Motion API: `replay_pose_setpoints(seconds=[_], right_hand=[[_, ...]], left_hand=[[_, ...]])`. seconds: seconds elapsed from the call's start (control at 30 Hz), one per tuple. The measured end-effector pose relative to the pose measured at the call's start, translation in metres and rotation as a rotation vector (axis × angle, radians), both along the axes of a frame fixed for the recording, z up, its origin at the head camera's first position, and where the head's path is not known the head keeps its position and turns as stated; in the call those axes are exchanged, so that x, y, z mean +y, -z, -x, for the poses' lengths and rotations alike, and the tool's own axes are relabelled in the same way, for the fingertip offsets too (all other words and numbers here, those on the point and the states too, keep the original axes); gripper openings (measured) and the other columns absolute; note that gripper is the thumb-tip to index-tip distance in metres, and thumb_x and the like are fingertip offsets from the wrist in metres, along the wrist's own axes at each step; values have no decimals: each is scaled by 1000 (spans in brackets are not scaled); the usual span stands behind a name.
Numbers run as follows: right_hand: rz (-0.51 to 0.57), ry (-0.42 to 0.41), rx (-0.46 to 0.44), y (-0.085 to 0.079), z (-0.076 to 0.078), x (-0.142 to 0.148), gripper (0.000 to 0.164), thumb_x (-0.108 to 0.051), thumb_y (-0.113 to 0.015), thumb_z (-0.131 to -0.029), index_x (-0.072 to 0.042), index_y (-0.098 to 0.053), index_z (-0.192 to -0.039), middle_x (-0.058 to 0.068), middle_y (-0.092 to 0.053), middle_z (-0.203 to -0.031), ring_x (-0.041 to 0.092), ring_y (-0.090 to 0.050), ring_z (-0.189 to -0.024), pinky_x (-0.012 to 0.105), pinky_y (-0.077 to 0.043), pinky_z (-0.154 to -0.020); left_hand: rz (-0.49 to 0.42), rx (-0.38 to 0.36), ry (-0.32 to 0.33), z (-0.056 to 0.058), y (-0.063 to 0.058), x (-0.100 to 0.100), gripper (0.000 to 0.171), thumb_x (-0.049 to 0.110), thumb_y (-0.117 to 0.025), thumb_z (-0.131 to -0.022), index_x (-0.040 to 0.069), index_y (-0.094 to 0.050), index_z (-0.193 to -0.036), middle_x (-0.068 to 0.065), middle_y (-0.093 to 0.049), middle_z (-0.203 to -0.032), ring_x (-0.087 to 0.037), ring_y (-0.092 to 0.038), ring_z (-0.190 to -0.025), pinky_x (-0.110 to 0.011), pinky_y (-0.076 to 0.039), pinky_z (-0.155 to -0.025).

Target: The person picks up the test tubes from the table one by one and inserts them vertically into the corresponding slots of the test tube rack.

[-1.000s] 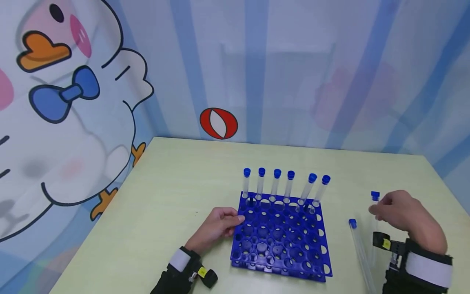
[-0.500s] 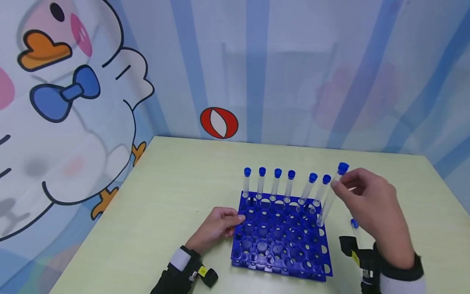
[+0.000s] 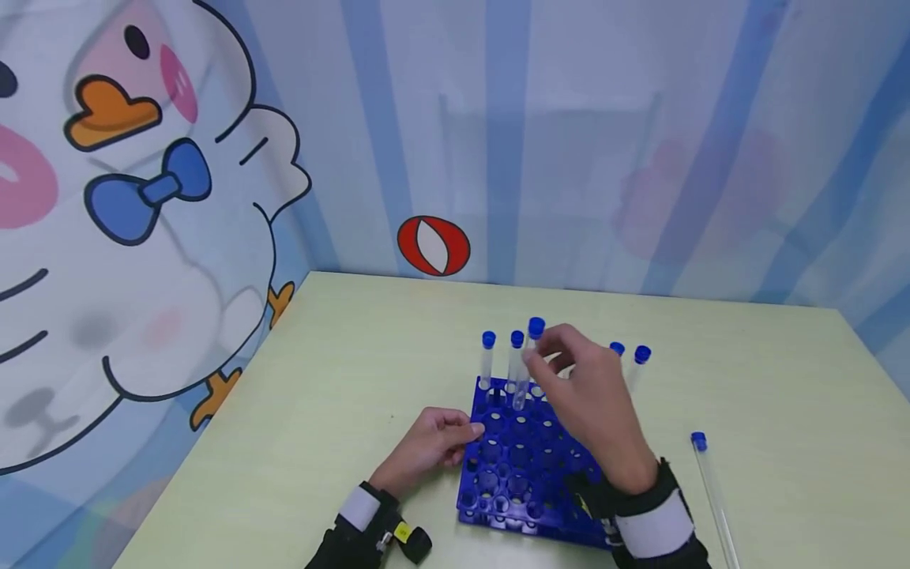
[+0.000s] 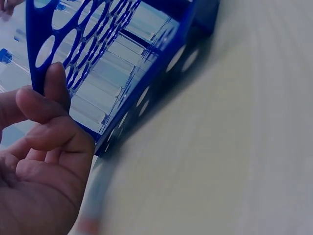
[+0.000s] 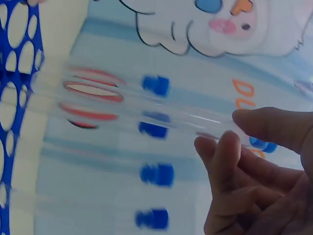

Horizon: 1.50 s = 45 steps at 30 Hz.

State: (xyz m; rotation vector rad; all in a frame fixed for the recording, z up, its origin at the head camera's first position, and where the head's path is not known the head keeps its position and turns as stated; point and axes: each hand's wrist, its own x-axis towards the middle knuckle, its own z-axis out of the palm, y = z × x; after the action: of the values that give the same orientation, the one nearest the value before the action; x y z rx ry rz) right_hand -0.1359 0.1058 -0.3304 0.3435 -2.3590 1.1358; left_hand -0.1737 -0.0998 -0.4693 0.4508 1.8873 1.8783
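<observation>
A blue test tube rack (image 3: 498, 484) stands on the table, slightly tilted in view. My left hand (image 3: 430, 442) pinches its left edge between thumb and fingers, as the left wrist view also shows. My right hand (image 3: 590, 399) is over the rack, pinching a clear test tube (image 5: 195, 120) just below its blue cap (image 3: 536, 326). The tube's lower end overlaps the rack's back row in the head view. Several capped tubes stand along that row, two at the left (image 3: 488, 359); my right hand hides some of the others.
Another capped test tube (image 3: 713, 490) lies on the pale table (image 3: 803, 442), right of the rack. A cartoon-printed wall (image 3: 569, 174) rises behind the table's back edge and along its left side.
My right hand picked up a tube from the table's right side and carried it left, over the rack's back row. My left hand stays on the rack's edge.
</observation>
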Motion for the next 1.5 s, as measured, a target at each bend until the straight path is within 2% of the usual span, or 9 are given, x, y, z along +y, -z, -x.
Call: replay_pose_setpoints(seconds=[0.17, 0.5, 0.73, 1.0, 1.27, 1.4, 1.5], right_hand=[[17, -60, -23, 8, 9, -19, 13, -23, -59, -78, -13, -56, -85, -6, -57, -75, 4, -51, -61, 22, -41, -47], [16, -81, -62, 19, 15, -38, 13, -22, -58, -79, -12, -57, -87, -6, -57, -77, 3, -51, -61, 18, -42, -48], [-12, -68, -133, 26, 19, -41, 13, -21, -58, -78, -12, -58, -87, -4, -57, -76, 6, -51, -62, 19, -42, -51], [-80, -86, -247, 36, 21, -41, 12, -22, -58, -78, -13, -57, -85, -6, -55, -74, 6, -50, -62, 19, -43, -53], [-85, -83, -281, 39, 20, -41, 11, -23, -59, -77, -15, -55, -84, -7, -54, -73, 5, -50, -61, 19, -43, -53], [-105, -83, -319, 39, 19, -40, 17, -26, -60, -76, -13, -55, -86, -6, -53, -72, 7, -49, -60, 19, -42, -50], [-129, -95, -373, 38, 17, -37, 31, -35, -61, -73, -12, -55, -93, -3, -53, -73, 10, -47, -59, 21, -41, -47]], left_hand=[[-17, 4, 14, 1, 1, 1, 29, 25, -56, -80, -3, -53, -73, -6, -43, -52, -12, -36, -41, -23, -28, -37], [-37, 11, 34, 2, -4, 3, 30, 24, -53, -82, -4, -52, -72, -7, -42, -52, -14, -36, -41, -24, -29, -38], [-44, 2, 38, 1, -7, 3, 29, 21, -53, -83, -6, -51, -71, -6, -42, -51, -14, -37, -41, -23, -29, -38], [-37, 17, 52, -6, -21, 4, 33, 18, -51, -84, -12, -47, -71, -8, -42, -50, -14, -39, -42, -23, -30, -39], [-19, 7, 47, -6, -20, 3, 31, 20, -53, -83, -9, -49, -70, -9, -42, -51, -14, -37, -42, -23, -30, -39], [-15, -6, 49, -7, -19, 2, 31, 20, -53, -83, -9, -50, -70, -10, -42, -51, -14, -39, -42, -23, -30, -39], [-17, -15, 39, -8, -20, 1, 31, 20, -53, -82, -8, -51, -71, -11, -42, -52, -13, -39, -42, -23, -30, -39]])
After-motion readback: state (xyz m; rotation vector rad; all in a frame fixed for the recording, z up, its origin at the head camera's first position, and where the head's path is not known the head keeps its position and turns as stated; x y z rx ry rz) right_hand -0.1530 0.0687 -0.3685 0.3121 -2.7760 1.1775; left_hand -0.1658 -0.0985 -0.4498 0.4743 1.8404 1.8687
